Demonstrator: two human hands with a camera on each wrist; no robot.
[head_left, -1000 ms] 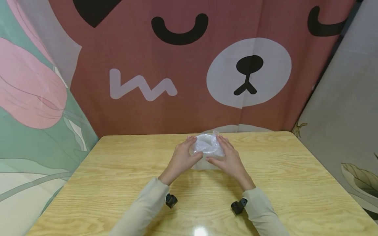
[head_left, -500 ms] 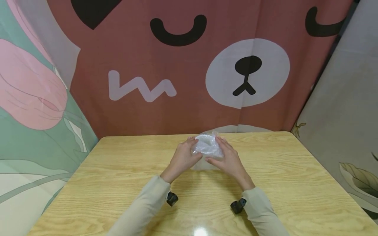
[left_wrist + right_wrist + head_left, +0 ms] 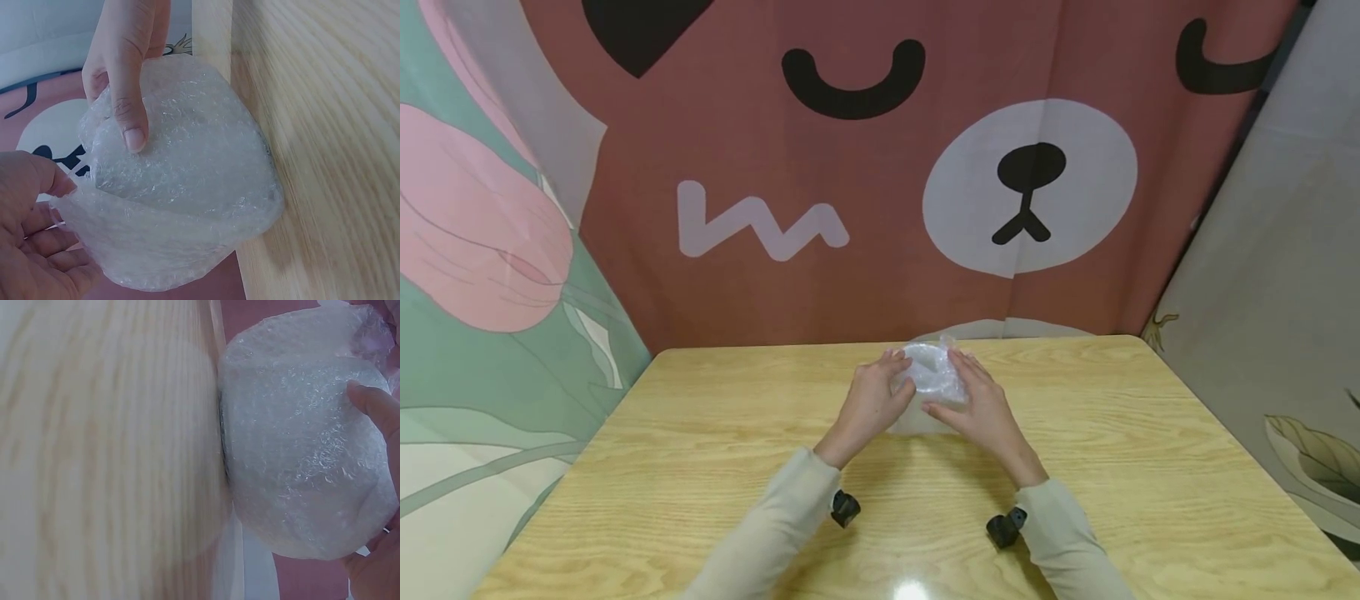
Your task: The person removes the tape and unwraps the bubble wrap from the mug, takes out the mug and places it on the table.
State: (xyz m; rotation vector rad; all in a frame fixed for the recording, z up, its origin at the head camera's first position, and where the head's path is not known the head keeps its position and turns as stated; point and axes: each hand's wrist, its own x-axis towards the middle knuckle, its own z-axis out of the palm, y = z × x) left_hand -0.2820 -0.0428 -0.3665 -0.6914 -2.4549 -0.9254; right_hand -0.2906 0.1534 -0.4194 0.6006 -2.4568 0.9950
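A rounded bundle in clear bubble wrap stands on the table near its back edge. A pale round shape with a rim shows through the wrap; what lies inside is hidden. From the left side, my left hand pinches the wrap's loose upper edge, its fingers partly behind the plastic in the left wrist view. My right hand grips the bundle's right side, with the right thumb lying on the near face. In the left wrist view, the bubble wrap folds over in a loose flap towards the left hand.
The light wooden table extends around both arms. Right behind its back edge hangs a reddish-brown curtain with a bear face. Patterned cloths hang at left and right. Small black cameras sit at both wrists.
My left hand has shifted slightly to the right, its fingers now further over the top edge of the bubble wrap. The right hand and the bundle have hardly moved.
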